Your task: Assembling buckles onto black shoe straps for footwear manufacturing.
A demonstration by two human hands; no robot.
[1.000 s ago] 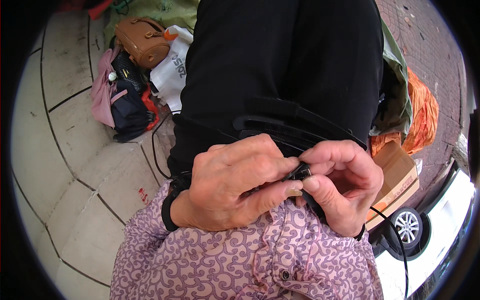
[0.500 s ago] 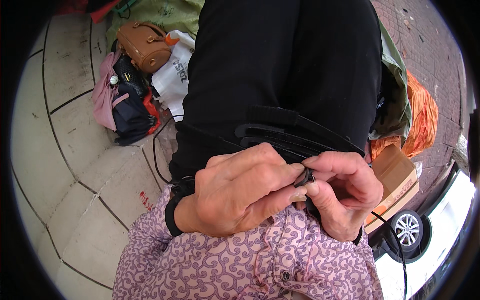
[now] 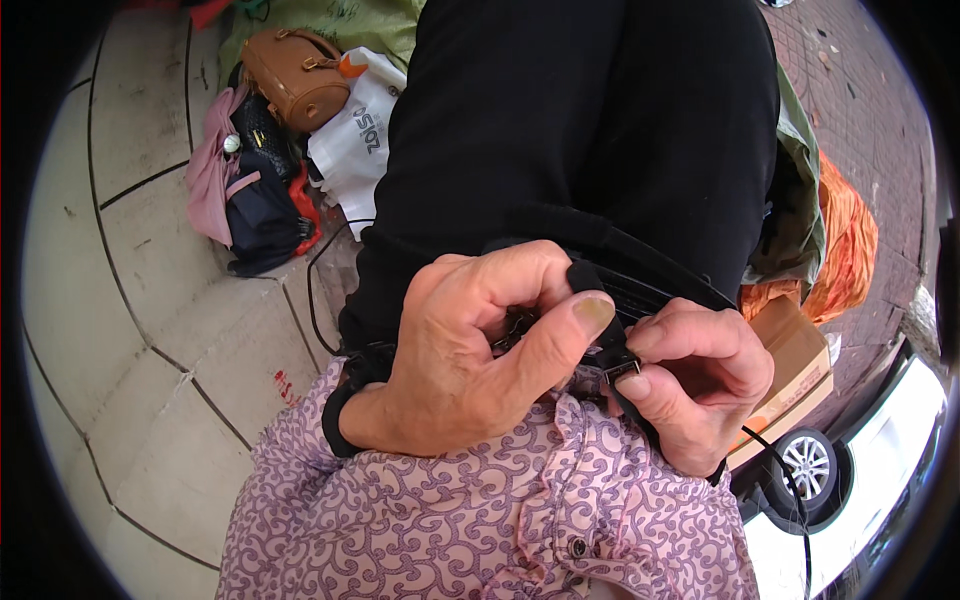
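Observation:
Over my lap, my left hand is closed, thumb and forefinger pinching a black strap whose end sticks up past the fingertips. My right hand grips the small metal buckle on this strap between thumb and forefinger. The strap runs down through the buckle between the two hands. Behind the fingers, more dark straps lie across my black trousers. The curled fingers of both hands hide part of the strap.
On the left, a brown handbag, a white bag and a dark blue bag rest on pale tiles. To the right are an orange sack, a cardboard box and a white car. A black cord loops beside my leg.
My left hand has shifted its grip and risen slightly, so the strap's end now shows above its thumb. My right hand stays at the buckle, which is now more visible.

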